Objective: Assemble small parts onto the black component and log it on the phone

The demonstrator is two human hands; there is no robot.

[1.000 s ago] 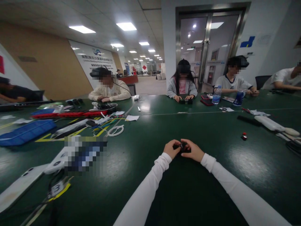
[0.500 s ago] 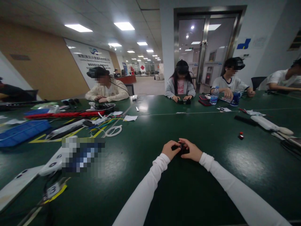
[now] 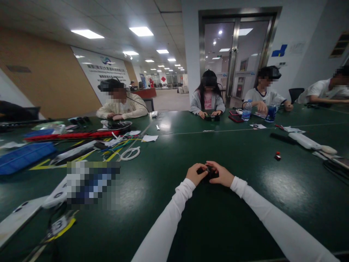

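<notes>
Both my hands meet over the dark green table (image 3: 163, 174), in front of me. My left hand (image 3: 195, 174) curls its fingers and thumb round the left side of a small black object (image 3: 209, 176). From the other side my right hand (image 3: 222, 175) closes on the same object, fingertips near those of the left. Fingers cover much of the object, and its kind is too dark and small to make out. A tiny lighter piece shows between the fingertips, too small to name.
To the right lies a small red and black item (image 3: 277, 156). A blue tray (image 3: 27, 157), cables and a coiled white cable (image 3: 130, 153) are at left. A water bottle (image 3: 247, 110) stands at the far side, where several people sit. A white device (image 3: 305, 141) lies far right.
The view has shifted slightly, so the surroundings sit a little further left. My hands stay together on the black object, with only small finger movement.
</notes>
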